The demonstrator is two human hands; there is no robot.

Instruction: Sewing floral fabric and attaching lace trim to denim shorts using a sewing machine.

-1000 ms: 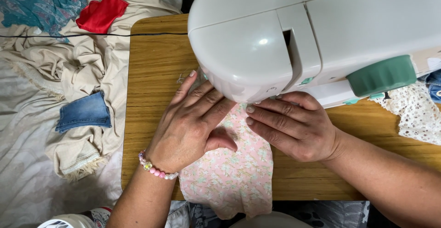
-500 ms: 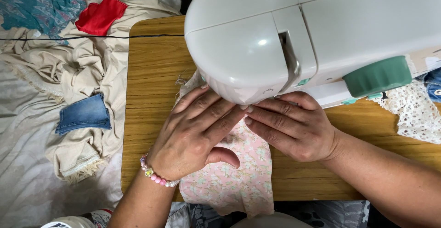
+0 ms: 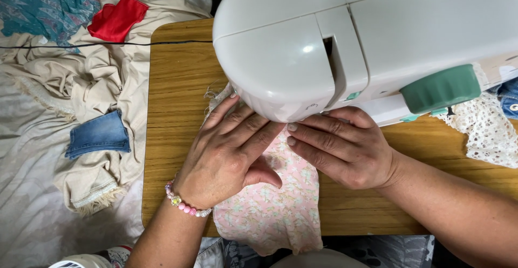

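1. Hands first: our left hand (image 3: pixel 229 152) lies flat and open on the pink floral fabric (image 3: pixel 275 208) at the centre of the frame, fingers spread and pointing up under the head of the white sewing machine (image 3: pixel 350 36). It grips nothing; it only presses the cloth down.

2. Our right hand (image 3: pixel 345 149) lies beside it, also flat and open, its fingertips (image 3: pixel 292 127) just touching the left hand's fingers on the cloth.

3. Compared with a second ago, we have slid the left hand further up toward the machine, and the fabric has gone with it: a frayed edge now shows left of the machine's head, and less cloth hangs over the lower edge of the wooden table (image 3: pixel 178 111).

4. We judge from this that the cloth is being fed through under the machine's head; the needle itself is hidden.

5. A beaded bracelet (image 3: pixel 186 206) sits on our left wrist.

6. Left of the table lie beige cloth (image 3: pixel 97 79), a small denim piece (image 3: pixel 99 134) and red scraps (image 3: pixel 116 18); white lace (image 3: pixel 485 133) lies at the right.
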